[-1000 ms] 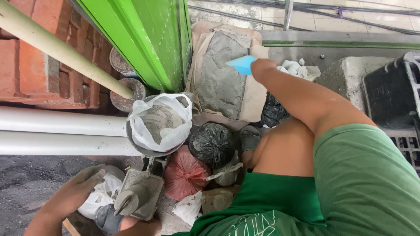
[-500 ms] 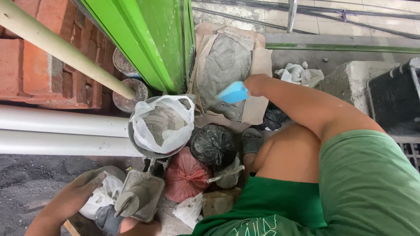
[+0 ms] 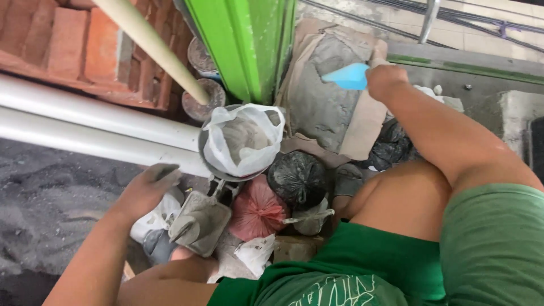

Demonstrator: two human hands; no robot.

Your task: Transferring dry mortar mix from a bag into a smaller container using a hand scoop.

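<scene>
My right hand [image 3: 386, 79] is shut on a blue plastic scoop [image 3: 347, 77], held over the grey powder in an open paper sack [image 3: 320, 107] that leans behind the green post. My left hand [image 3: 144, 191], its fingertips grey with powder, hovers with fingers loosely spread above a small white bag [image 3: 154, 220]. Beside that bag lies a grey, powder-caked container [image 3: 199, 224]. Between my hands a white plastic bag of grey powder [image 3: 243, 139] sits in a round metal pan.
A black bag [image 3: 297, 178] and a pink-red bag [image 3: 258, 209] lie below the pan. Two white pipes [image 3: 85, 127] run along the left. A pale wooden pole [image 3: 150, 48] slants over red bricks [image 3: 62, 51]. A green post [image 3: 249, 45] stands at the top.
My right hand dipped the blue scoop toward the sack, then lifted it up and to the right. My left hand rose off the small white bag.
</scene>
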